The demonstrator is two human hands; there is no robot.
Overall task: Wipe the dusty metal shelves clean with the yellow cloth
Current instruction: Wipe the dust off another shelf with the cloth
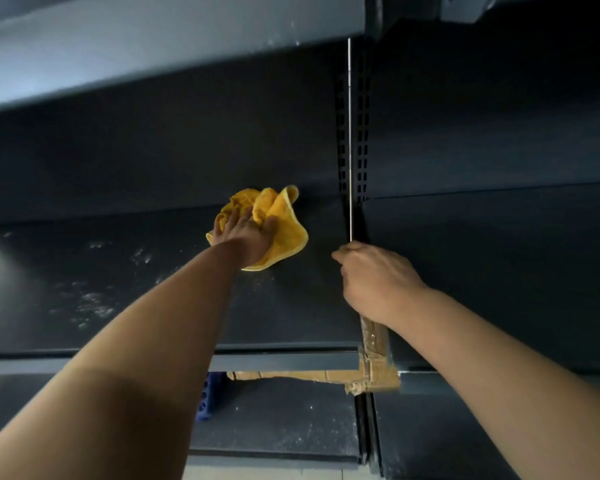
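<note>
The yellow cloth point(286, 233) lies bunched on the dark metal shelf point(146, 292), close to the back panel. My left hand point(245, 233) presses down on the cloth with spread, fairly straight fingers. White dust smears show on the shelf to the left of my forearm. My right hand point(374, 282) curls over the cardboard-wrapped bracket point(373, 336) at the seam between this shelf and the neighbouring shelf point(492, 258); its fingertips are hidden behind it.
A slotted upright with a thin pale strip point(349, 133) rises behind the seam. Another shelf point(153, 46) hangs overhead. Below, a dusty lower shelf point(278, 420) holds a blue crate point(210, 396), and torn cardboard point(374, 375) wraps the shelf's front corner.
</note>
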